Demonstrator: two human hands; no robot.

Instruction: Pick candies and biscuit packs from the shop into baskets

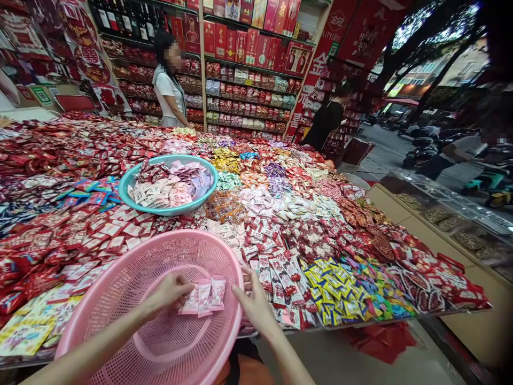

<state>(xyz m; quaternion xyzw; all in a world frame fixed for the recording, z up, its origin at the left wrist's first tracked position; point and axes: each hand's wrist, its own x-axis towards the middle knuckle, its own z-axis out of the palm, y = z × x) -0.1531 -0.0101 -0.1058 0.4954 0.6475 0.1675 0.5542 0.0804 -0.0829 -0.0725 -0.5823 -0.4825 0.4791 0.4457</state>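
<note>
A large pink plastic basket [152, 248] with mesh walls is tilted at the table's front edge. Inside it, my left hand [173, 291] pinches the left end of a few pink candy packets [205, 297] lying side by side. My right hand [252, 302] grips the basket's right rim, thumb on the inner side and fingers outside. Red-and-white wrapped candies [276, 272] lie just beyond my right hand. The basket's lower part is cut off by the frame.
A teal basket [168, 209] of packets stands on the candy-covered table beyond the pink one. Yellow-and-blue packets [332, 291] lie at the front right. One person [170, 93] stands behind the table, another in black [324, 123] further right. Clear-lidded bins [441, 216] stand at right.
</note>
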